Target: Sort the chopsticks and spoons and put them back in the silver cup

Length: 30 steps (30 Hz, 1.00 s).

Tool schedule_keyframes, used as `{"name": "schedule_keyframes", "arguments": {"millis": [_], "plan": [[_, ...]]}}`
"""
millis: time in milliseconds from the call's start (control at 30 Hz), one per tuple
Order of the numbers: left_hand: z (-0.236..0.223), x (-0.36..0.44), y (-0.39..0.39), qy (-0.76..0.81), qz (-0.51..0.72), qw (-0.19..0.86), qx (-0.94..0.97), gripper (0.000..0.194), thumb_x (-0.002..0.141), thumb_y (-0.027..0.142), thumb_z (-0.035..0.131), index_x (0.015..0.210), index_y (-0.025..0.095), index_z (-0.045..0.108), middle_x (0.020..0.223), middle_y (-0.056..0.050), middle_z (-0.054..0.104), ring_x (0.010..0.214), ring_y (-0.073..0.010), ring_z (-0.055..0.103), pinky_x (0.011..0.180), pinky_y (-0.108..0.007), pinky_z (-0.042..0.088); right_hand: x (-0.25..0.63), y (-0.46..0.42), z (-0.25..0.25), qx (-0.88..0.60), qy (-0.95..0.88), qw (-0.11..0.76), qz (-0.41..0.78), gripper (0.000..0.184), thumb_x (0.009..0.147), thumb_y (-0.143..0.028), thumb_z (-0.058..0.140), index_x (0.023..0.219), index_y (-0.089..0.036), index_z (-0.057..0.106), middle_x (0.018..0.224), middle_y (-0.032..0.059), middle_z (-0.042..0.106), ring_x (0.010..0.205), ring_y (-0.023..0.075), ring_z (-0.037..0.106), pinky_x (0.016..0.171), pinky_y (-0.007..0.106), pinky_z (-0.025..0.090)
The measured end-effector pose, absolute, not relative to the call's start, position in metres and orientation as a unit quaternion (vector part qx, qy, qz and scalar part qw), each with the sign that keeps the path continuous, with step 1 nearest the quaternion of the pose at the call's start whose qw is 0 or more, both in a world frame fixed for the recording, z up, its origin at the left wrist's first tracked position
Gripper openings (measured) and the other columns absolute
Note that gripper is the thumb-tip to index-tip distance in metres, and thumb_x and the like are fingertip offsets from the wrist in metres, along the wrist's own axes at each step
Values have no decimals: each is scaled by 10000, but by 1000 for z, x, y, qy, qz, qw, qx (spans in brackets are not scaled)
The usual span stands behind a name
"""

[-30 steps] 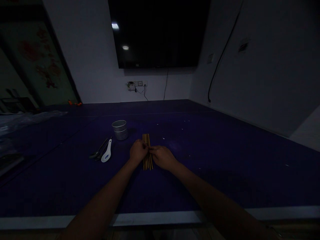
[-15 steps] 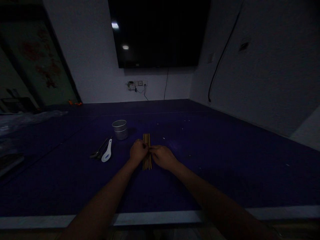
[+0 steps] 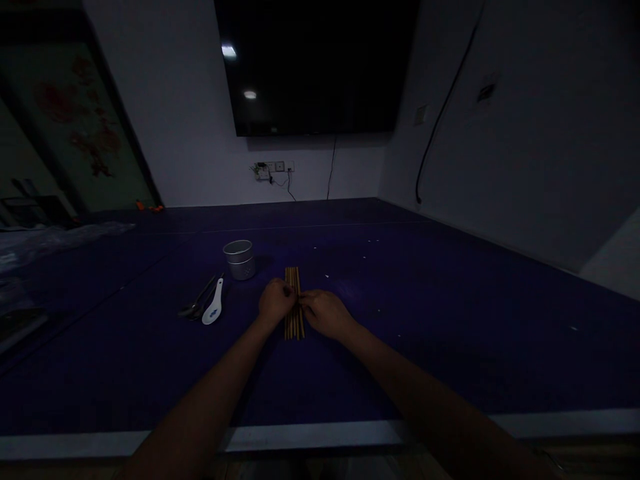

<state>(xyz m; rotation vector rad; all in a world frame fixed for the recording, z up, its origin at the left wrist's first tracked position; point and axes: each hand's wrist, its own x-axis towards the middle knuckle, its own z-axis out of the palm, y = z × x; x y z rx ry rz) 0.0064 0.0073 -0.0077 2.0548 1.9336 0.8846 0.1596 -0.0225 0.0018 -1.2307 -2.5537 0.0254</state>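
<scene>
Several yellowish-brown chopsticks [image 3: 294, 327] lie side by side on the purple tabletop, pointing away from me. My left hand [image 3: 276, 301] is closed at their left side, with thumb and fingers curled over the middle of the row. From the right, my right hand [image 3: 324, 312] reaches in with its fingers bent and fingertips pressed against the outer chopsticks. The fingertips of both hands nearly meet, and they hide the middle of the row. At the near end the rightmost chopstick stands slightly apart from the others.
A grey metal-looking cup [image 3: 241, 261] with small holes stands behind my left hand. Left of it lie a white ceramic spoon [image 3: 213, 308] and some metal spoons [image 3: 193, 309]. Clear plastic wrap [image 3: 65, 239] covers the table's far left. A wall-mounted TV [image 3: 320, 67] hangs beyond.
The near end of the rightmost chopstick has shifted a little to the right, away from the row. Both hands stay in nearly the same place.
</scene>
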Motion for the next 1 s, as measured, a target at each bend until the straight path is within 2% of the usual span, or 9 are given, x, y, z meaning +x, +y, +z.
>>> {"name": "schedule_keyframes", "arguments": {"millis": [333,767,1000], "plan": [[-7,5,10,654,313,95,682,144,748,151,594,789,144,732,914,-73,723,889,-170,647,791,-248,455,159,-22,1,-418,-898,138,12,355,877,-121,398,1108,-183,660,1125,93,675,1068,204,604,902,301,427],[-8,6,6,657,293,30,693,143,780,167,551,776,138,691,895,-77,663,894,-171,628,797,-251,467,158,-25,4,-431,-892,136,9,328,880,-119,391,1037,-174,674,1060,87,689,1009,201,626,861,291,436],[-4,11,2,667,242,30,704,175,820,240,544,854,151,691,982,-82,630,875,-159,636,758,-229,480,158,-25,4,-432,-893,126,7,299,881,-123,396,986,-158,673,1071,101,687,1027,204,622,879,289,433]]}}
